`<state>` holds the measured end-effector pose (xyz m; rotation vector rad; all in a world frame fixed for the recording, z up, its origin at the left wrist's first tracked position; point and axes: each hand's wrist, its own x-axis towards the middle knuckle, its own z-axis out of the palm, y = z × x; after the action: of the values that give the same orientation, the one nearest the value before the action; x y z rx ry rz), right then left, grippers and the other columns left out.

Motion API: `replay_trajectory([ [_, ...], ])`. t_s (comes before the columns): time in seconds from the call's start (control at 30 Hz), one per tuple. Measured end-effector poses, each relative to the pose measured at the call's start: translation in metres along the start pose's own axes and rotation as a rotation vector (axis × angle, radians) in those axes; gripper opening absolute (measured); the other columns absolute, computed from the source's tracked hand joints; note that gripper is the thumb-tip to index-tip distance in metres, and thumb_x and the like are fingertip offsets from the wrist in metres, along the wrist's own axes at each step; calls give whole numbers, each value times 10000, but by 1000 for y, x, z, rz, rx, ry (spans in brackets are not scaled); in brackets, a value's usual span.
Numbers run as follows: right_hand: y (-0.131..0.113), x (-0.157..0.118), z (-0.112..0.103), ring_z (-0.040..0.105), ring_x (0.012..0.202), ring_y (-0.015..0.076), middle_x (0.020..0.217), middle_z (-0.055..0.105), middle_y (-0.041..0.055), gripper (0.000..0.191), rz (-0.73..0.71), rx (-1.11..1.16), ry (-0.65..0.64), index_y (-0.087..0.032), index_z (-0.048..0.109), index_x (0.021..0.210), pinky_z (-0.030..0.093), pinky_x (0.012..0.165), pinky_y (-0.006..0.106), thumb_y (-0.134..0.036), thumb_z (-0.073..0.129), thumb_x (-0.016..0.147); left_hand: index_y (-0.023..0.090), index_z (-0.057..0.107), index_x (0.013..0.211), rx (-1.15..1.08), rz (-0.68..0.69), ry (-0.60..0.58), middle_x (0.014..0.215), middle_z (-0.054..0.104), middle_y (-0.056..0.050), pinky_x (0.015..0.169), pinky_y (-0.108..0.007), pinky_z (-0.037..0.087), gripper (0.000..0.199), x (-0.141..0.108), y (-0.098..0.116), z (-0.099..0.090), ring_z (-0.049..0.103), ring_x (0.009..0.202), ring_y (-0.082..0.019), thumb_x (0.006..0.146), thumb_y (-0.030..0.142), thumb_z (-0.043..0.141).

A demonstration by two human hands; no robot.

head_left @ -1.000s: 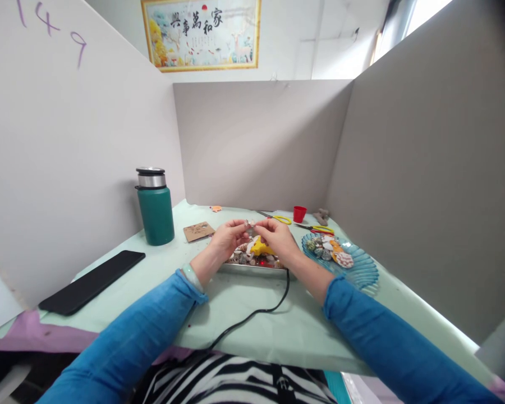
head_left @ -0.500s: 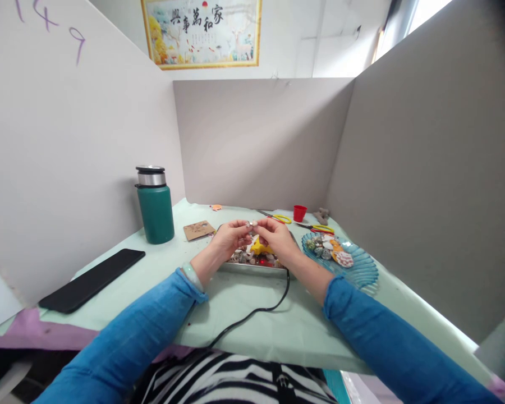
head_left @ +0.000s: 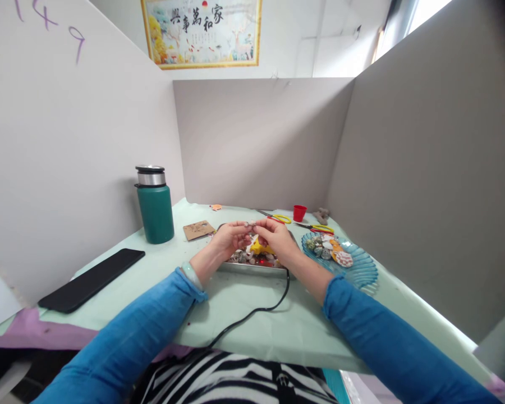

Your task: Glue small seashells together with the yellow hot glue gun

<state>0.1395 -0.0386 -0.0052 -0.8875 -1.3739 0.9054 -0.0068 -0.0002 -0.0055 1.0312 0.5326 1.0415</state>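
Between fingertips (head_left: 261,224), a small piece (head_left: 249,224) runs left-to-right.

Blue sleeves (head_left: 128,331) and a black-and-white striped garment (head_left: 227,379) contrast with a pale green tablecloth (head_left: 273,334). A yellow piece (head_left: 258,247) brightens white and brown shells (head_left: 244,257) in a silver tray (head_left: 252,269); the plate (head_left: 364,267) is translucent blue, the cup (head_left: 299,214) red, the bottle (head_left: 156,216) green.

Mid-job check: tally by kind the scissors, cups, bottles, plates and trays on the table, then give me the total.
Scissors: 2
Cup: 1
Bottle: 1
Plate: 1
Tray: 1
Total: 6
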Motion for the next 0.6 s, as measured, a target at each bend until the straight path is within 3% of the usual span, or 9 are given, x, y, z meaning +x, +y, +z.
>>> replay_trajectory([
  [0.6,-1,-2,2,409,451,90,481,480,-56,210,-4,-41,55,-172,582,735,314,465,226,-366,634,674,96,620,783,41,-14,-78,618,591,-11,538,-230,491,126,0,-1,0,577,514,-97,683,80,696],
])
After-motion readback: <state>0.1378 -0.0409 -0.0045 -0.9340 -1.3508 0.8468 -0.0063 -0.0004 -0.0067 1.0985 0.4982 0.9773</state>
